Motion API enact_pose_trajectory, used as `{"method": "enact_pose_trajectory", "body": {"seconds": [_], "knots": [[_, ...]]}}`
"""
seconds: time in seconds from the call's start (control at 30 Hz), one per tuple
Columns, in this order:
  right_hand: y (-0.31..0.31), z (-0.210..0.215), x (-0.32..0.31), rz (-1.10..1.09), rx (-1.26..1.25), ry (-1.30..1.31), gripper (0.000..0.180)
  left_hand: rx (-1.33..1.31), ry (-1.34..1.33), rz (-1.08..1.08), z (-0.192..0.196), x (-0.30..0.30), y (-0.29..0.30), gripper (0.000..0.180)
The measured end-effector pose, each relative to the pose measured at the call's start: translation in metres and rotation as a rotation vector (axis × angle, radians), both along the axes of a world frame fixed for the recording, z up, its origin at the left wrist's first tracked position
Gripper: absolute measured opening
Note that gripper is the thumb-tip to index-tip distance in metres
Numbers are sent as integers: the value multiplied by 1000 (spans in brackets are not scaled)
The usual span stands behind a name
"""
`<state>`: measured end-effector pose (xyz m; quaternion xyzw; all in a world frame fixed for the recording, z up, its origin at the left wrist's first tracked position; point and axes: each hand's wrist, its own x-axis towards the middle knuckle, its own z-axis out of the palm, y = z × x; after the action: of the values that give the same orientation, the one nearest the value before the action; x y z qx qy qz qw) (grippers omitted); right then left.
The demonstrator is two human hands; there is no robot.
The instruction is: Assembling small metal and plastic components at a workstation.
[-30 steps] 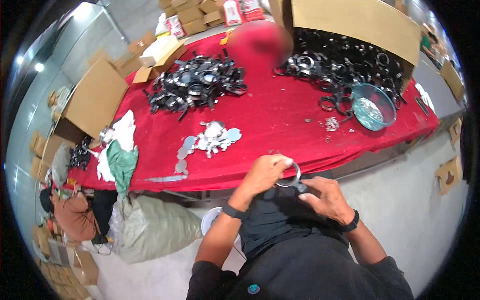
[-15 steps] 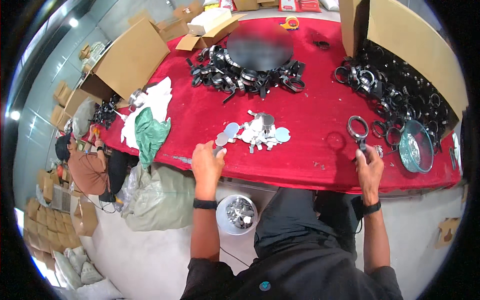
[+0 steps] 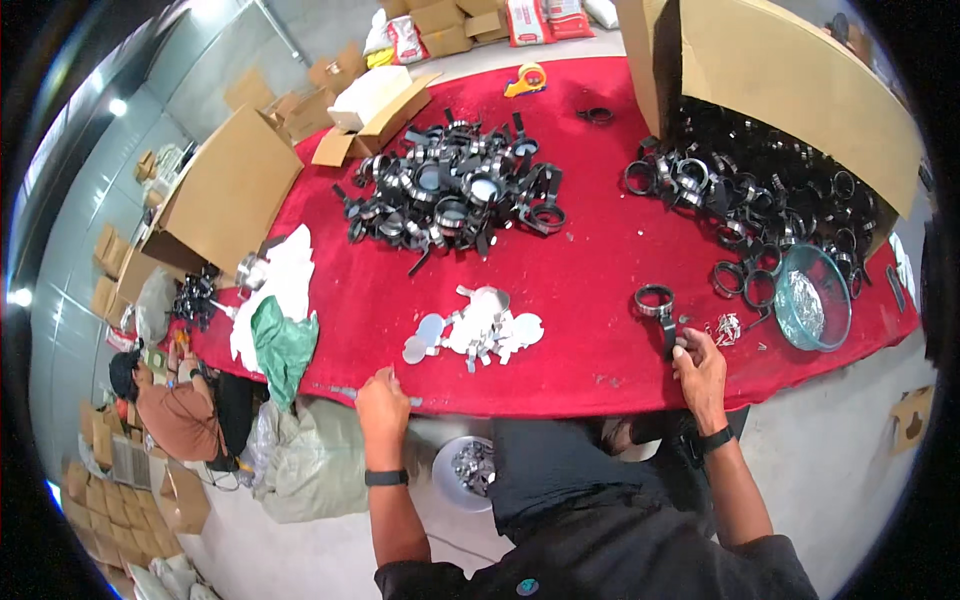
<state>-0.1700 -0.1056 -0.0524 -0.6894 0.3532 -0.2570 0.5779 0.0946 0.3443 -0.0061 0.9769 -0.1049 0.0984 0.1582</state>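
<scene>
My left hand [image 3: 383,415] is at the near edge of the red-covered table, fingers pinched together; what they hold, if anything, is too small to make out. Beyond it lies a small heap of white and silvery pieces [image 3: 487,325], with pale round discs [image 3: 430,328] at its sides. Between the fingers and thumb of my right hand [image 3: 703,375] is the black handle of a handled ring [image 3: 655,297], its ring end pointing away from me. Loose silvery pins [image 3: 726,328] lie just beyond this hand, next to a clear glass bowl [image 3: 812,298] of small shiny parts.
A big pile of black handled rings [image 3: 450,185] covers the table's far middle. More spill from a cardboard box [image 3: 790,80] at right. A tape dispenser [image 3: 527,80] sits at the far edge, cloths [image 3: 283,335] at left. Below stands a bucket [image 3: 463,477]; a person [image 3: 180,410] sits at far left.
The view has shifted. My left hand has drawn back from the discs to the table edge. My right hand has brought the handled ring a little left and closer to me.
</scene>
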Motion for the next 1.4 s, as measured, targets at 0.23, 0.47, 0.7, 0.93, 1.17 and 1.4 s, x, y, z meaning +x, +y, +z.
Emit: {"method": "enact_pose_trajectory", "body": {"seconds": [0.23, 0.47, 0.7, 0.93, 1.17, 1.4], "knots": [[23, 22, -10, -147, 12, -155, 31, -240, -18, 234, 27, -31, -4, 17], [94, 72, 14, 434, -144, -108, 43, -1162, 551, -264, -1, -101, -163, 17], [84, 63, 2, 212, -671, -173, 49, -1495, 956, -298, -10, -139, -264, 13], [71, 65, -10, 69, -721, -124, 45, -1453, 1068, -355, -27, -158, -291, 12], [47, 39, -16, 39, 75, -262, 33, -1681, 1261, -276, -9, -170, -307, 9], [37, 49, -29, 102, 973, -432, 28, -1375, 1191, -509, -22, -159, -305, 18]]}}
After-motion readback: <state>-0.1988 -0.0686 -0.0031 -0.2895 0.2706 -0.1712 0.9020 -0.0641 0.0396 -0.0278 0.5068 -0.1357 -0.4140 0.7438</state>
